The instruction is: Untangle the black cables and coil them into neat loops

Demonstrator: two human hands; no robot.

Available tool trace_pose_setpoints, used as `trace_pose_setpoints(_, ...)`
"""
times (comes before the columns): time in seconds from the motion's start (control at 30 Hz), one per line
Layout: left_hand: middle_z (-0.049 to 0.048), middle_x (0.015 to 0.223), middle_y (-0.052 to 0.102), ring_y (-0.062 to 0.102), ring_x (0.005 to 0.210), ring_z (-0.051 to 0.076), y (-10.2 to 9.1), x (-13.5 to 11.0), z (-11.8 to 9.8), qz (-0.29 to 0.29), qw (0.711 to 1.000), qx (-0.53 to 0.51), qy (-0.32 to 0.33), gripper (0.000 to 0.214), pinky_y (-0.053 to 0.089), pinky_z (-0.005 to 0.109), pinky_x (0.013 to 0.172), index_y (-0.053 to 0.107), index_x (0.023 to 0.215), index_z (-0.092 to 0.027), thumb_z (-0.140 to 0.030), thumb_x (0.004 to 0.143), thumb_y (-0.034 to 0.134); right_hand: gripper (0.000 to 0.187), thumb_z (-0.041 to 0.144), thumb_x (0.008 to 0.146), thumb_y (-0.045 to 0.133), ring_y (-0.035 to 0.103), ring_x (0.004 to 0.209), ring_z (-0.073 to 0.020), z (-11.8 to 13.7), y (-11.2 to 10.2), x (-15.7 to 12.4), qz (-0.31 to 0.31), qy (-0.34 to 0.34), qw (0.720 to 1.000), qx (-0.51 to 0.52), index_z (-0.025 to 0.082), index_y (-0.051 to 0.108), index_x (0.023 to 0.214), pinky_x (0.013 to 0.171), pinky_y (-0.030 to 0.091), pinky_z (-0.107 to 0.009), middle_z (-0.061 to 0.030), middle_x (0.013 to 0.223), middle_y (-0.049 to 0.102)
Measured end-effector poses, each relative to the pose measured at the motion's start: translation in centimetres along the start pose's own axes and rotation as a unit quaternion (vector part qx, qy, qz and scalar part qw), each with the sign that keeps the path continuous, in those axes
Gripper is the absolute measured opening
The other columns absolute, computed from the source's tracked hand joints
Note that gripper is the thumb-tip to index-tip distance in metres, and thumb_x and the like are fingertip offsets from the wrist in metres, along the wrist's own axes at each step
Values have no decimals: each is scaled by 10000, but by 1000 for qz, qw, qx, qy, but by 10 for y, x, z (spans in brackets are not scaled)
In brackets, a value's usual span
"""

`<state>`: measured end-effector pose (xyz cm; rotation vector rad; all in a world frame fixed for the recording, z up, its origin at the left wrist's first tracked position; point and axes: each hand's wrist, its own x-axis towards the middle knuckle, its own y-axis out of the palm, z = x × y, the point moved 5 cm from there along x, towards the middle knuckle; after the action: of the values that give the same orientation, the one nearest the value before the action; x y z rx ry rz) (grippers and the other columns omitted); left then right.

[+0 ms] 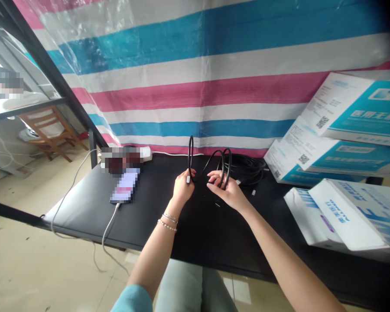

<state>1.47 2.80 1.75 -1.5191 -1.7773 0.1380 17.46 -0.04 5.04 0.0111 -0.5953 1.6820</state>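
In the head view, two hands hold one black cable (230, 158) above the table (201, 234): the left hand (183, 187) closed on it, the right hand (226, 190) loosely curled around what look like two loops. One coil (248, 170) lies behind, partly hidden by the right hand. Five boxes (357, 154) stand at right, some cut off. One phone's (125, 186) screen is blurred out.

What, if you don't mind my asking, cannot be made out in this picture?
In the head view:
Phone screen: pixelated.
Palm of the left hand: turned away from camera.
Cable pile: partly hidden by the right hand and held cable.
Upper boxes: cut off by the right edge.
Small white piece: too small to identify.
Background person: head pixelated.
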Motion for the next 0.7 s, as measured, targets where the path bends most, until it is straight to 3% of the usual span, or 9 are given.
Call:
trace_pose_setpoints(0.13, 30, 810, 661, 617, 764, 149, 2, -2, -5, 34, 999, 8, -1, 412, 466, 248, 736, 599, 897, -178, 25, 605, 390, 318, 362, 729, 626, 557, 719, -146, -1, 11, -2, 43, -32, 997, -49, 193, 605, 997, 580, 452, -254, -47, 875, 598)
trace_pose_setpoints(0.33, 25, 776, 656, 607, 704, 145, 9, -8, -22, 99, 995, 27, 13, 337, 451, 234, 668, 603, 876, -183, -29, 645, 411, 260, 297, 756, 600, 574, 798, -175, 4, 15, -3, 59, -72, 995, -46, 213, 623, 1001, 639, 469, -281, -63, 950, 613)
trace_pose_setpoints(0.57, 11, 721, 626, 573, 659, 132, 13, -11, -29, 135, 991, 5, 19, 184, 419, 218, 617, 600, 815, -179, -123, 692, 474, 97, 197, 719, 603, 570, 689, -144, 8, 20, -4, 74, -60, 994, -53, 200, 641, 808, 619, 455, -268, -34, 817, 623)
trace_pose_setpoints(0.7, 9, 647, 589, 531, 585, 119, 12, -11, -31, 139, 990, 3, 33, 119, 380, 210, 556, 580, 731, -162, -114, 685, 482, 145, 207, 708, 616, 557, 612, -127, 6, 21, -5, 42, -34, 998, -34, 182, 595, 850, 578, 448, -252, -12, 725, 603)
